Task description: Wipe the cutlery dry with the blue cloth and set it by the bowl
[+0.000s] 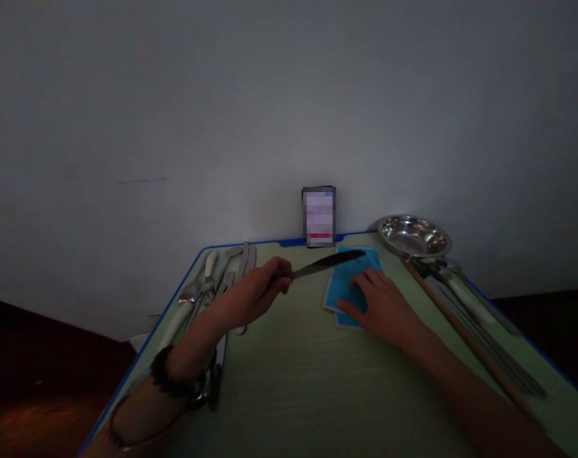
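My left hand [264,286] is closed around the handle of a table knife [329,261]. The blade points right and reaches over a folded blue cloth [340,291] with pale edges. My right hand [377,299] is at the cloth's right side, its thumb and fingers apart, low over the fabric. Whether the fingertips press on it I cannot tell. Beside my left forearm lie several pieces of cutlery, among them a spoon [188,294] and knives with pale handles [243,257]. My forearm hides part of that group.
A phone [320,216] leans against the wall at the table's far edge. At the back right stands a shiny metal bowl [415,236]. Chopsticks [453,321] and more metal cutlery [489,353] lie along the right side. Blue trim edges the pale green table [289,394].
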`<move>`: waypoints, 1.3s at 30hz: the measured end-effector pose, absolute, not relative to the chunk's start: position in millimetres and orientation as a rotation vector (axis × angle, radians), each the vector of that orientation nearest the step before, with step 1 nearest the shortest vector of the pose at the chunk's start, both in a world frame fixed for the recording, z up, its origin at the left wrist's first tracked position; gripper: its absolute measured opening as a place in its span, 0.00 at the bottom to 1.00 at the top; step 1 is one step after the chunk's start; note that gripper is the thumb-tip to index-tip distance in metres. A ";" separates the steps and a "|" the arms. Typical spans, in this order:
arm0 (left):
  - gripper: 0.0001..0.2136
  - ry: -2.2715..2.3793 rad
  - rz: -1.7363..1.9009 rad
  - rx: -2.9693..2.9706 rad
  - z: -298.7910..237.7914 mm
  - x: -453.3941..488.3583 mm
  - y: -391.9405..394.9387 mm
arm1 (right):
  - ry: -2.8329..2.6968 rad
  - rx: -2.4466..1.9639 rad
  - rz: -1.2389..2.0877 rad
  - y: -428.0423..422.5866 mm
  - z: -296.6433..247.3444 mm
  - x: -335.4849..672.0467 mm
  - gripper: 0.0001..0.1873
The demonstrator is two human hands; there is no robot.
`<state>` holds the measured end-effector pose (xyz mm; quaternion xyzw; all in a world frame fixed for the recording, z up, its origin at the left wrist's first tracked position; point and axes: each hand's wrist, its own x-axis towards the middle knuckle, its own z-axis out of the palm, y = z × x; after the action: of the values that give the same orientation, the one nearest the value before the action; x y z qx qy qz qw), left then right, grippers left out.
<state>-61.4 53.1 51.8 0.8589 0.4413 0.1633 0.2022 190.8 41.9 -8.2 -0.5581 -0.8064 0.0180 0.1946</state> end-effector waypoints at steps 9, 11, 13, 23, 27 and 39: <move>0.08 1.307 0.507 1.917 46.6 -54.6 54.5 | -2.493 -1.352 0.249 38.4 -4.8 193.8 0.17; 0.09 1.267 0.533 1.754 42.2 -53.3 54.7 | -2.486 -1.326 0.220 39.3 -1.8 193.6 0.14; 0.08 1.181 0.608 1.471 36.6 -49.5 53.6 | -2.471 -1.283 0.197 41.0 1.3 195.3 0.15; 0.11 1.056 0.739 0.920 25.2 -19.3 38.5 | -2.299 -1.137 0.086 41.6 20.7 209.7 0.12; 0.09 1.050 0.750 0.864 23.8 -18.3 38.1 | -2.546 -1.132 0.350 37.6 23.7 212.5 0.08; 0.09 1.072 0.841 0.850 -0.9 -14.3 19.0 | -2.163 -1.936 0.225 49.2 -12.1 214.4 0.16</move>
<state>-14.3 19.0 -0.9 0.3808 0.4802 0.3769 0.6945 214.4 49.2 -12.1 -0.6605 -0.7380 0.0768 0.1145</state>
